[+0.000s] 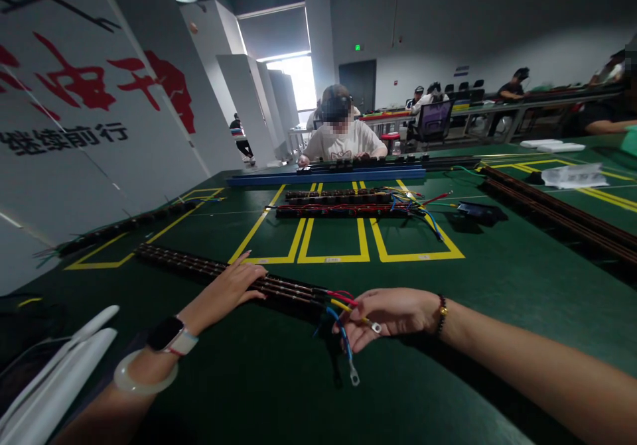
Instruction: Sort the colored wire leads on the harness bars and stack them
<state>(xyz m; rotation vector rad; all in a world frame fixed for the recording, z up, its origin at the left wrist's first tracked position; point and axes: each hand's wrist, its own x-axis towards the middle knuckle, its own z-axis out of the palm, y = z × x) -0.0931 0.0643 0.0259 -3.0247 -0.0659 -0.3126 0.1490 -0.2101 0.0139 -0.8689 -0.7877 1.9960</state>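
Observation:
A long dark strip assembly [293,290] with several copper-coloured rods lies slanted on the green table. My left hand [233,282] rests across it with the fingers spread, thumb towards the near edge. From the strip's right end come red wires [343,295], a yellow wire [339,304] and a blue wire [344,331], with metal ring lugs on the yellow and blue ones. My right hand [388,309] is closed around these wires, thumb over the yellow one and fingertips behind the blue one. The blue wire's lug [354,374] hangs below the fingers.
Beyond lie wired strip assemblies [343,211] across yellow tape outlines [333,258]. Long brown bars [557,209] run along the right, and a dark bundle [134,225] lies at left. A co-worker [343,133] sits opposite behind a blue rail [328,177]. White covers [74,365] stand lower left.

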